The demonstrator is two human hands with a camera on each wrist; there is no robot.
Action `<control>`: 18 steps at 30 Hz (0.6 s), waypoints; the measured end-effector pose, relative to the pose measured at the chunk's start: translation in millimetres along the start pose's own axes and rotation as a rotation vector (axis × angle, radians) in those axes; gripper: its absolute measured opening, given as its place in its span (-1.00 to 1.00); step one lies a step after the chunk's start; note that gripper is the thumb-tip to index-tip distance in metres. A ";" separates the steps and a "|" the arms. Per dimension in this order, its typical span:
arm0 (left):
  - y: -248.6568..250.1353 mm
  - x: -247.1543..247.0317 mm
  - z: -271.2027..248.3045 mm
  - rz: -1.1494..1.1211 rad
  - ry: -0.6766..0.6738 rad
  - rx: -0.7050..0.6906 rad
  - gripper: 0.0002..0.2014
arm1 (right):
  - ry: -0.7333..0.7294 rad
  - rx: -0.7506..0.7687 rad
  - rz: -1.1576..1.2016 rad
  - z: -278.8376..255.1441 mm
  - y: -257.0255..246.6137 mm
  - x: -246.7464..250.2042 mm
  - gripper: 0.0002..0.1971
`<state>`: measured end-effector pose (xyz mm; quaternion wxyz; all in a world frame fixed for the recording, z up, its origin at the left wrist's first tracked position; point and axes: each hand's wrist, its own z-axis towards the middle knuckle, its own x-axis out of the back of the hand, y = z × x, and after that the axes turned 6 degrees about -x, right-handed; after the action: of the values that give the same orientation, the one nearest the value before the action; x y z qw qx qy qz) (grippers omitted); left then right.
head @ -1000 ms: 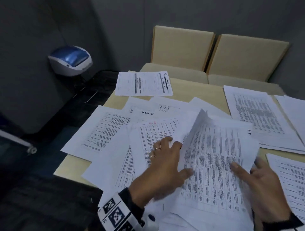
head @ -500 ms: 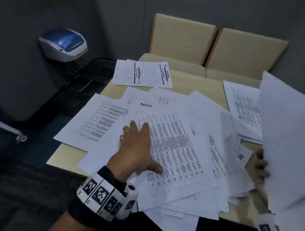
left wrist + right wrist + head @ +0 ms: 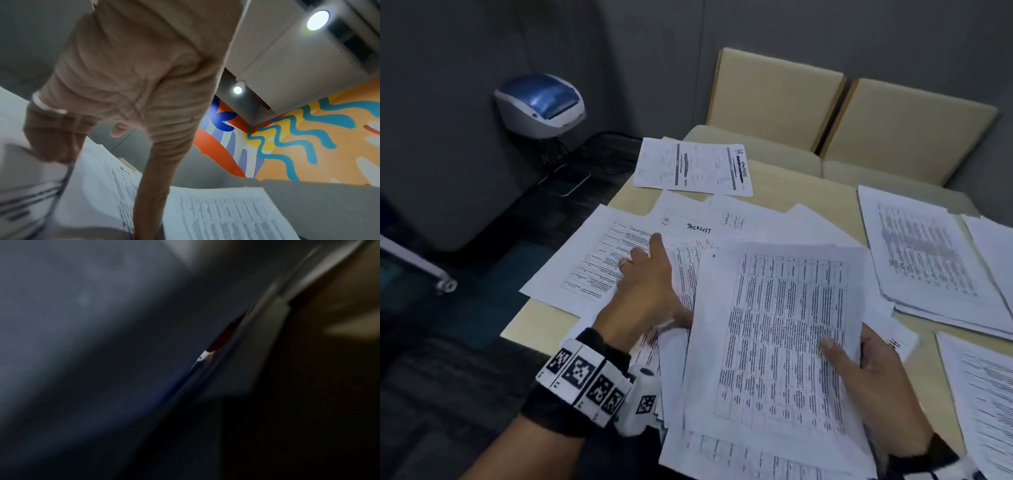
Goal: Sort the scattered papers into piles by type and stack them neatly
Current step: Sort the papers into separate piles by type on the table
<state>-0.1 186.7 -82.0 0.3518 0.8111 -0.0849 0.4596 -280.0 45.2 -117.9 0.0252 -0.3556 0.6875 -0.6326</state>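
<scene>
White printed papers lie scattered over the beige table [image 3: 808, 202]. My right hand [image 3: 859, 359] pinches a table-printed sheet [image 3: 784, 342] at its right edge, thumb on top and fingers underneath, and holds it over the middle heap. My left hand [image 3: 667, 281] rests on the heap to the left of that sheet, its index finger stretched toward a sheet marked TASKLIST [image 3: 698, 226]. The left wrist view shows the left hand's palm [image 3: 123, 97] over printed sheets [image 3: 226, 219], with the fingers blurred. The right wrist view is dark and blurred.
A form sheet [image 3: 695, 168] lies apart at the table's far side. A text sheet [image 3: 599, 263] overhangs the left edge. Stacked table sheets [image 3: 928, 260] lie at the right, with another pile [image 3: 986, 394] nearer. Two beige chairs [image 3: 774, 89] stand behind, and a white-blue device [image 3: 541, 102] is at the left.
My right hand has brought the sheet from raised at the right down over the middle heap, printed face up. My left hand has slid forward, and its index finger is now stretched out.
</scene>
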 end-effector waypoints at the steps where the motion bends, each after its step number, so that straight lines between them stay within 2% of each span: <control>1: -0.6 1.1 -0.5 -0.043 -0.005 -0.014 0.50 | -0.007 0.006 -0.024 1.4 -4.5 0.5 -0.76; 7: -4.2 -2.5 0.1 -0.237 0.058 -0.125 0.19 | -0.017 0.011 0.007 -5.7 -4.7 -7.9 -0.74; 11: 3.4 -2.9 -2.2 -0.533 0.033 -0.132 -0.23 | 0.007 -0.005 0.051 -5.4 -3.3 -8.8 -0.69; 12: 7.5 -2.6 -4.3 -0.563 0.022 -0.121 -0.26 | 0.007 -0.005 0.052 -4.7 -2.0 -7.8 -0.68; 16: 16.6 -6.2 -9.1 -0.605 -0.095 -0.117 -0.02 | 0.069 -0.027 0.201 1.9 1.8 -1.3 -0.54; 18: 17.4 -6.4 -13.5 -0.538 -0.140 -0.129 -0.03 | 0.079 -0.058 0.285 5.3 1.0 7.0 -0.42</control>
<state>-20.9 181.5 -74.1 0.5052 0.8102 0.0801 0.2862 -283.1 37.0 -117.0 0.0774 -0.2298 0.7493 -0.6162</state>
